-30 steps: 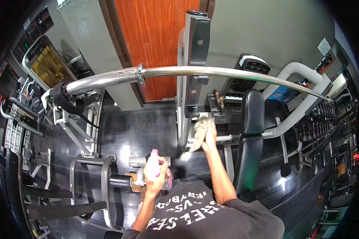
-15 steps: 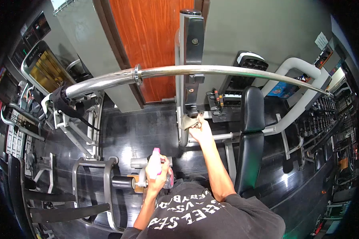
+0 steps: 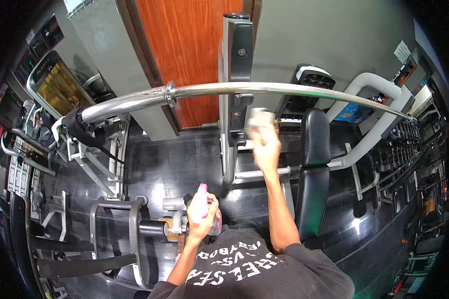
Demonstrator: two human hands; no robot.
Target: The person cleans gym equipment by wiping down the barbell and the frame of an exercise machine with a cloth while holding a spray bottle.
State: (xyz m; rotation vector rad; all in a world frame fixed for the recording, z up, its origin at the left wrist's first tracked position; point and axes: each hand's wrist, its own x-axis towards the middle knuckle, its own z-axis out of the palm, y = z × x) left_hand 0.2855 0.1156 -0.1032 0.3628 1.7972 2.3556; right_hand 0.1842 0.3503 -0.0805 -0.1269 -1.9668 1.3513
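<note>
A spray bottle point(image 3: 200, 203) with a pink and white head is gripped in my left hand point(image 3: 199, 230), low in front of my shirt. My right hand point(image 3: 267, 152) is closed on a pale cloth point(image 3: 262, 119), both smeared by motion. The cloth is just right of the rack's grey and black upright point(image 3: 241, 55); whether it touches the upright I cannot tell. Above both hands a steel barbell point(image 3: 284, 88) runs across the view, passing in front of the upright near a small hook.
A black padded bench point(image 3: 314, 199) stands to the right of my right arm. At the lower left is a grey tubular frame point(image 3: 134, 226) with a black roller. Dumbbells point(image 3: 404, 142) line the far right, and an orange-brown door point(image 3: 184, 55) lies behind the rack.
My right hand has lifted the cloth up and right, away from the lower part of the upright. The left hand has shifted slightly right with the spray bottle.
</note>
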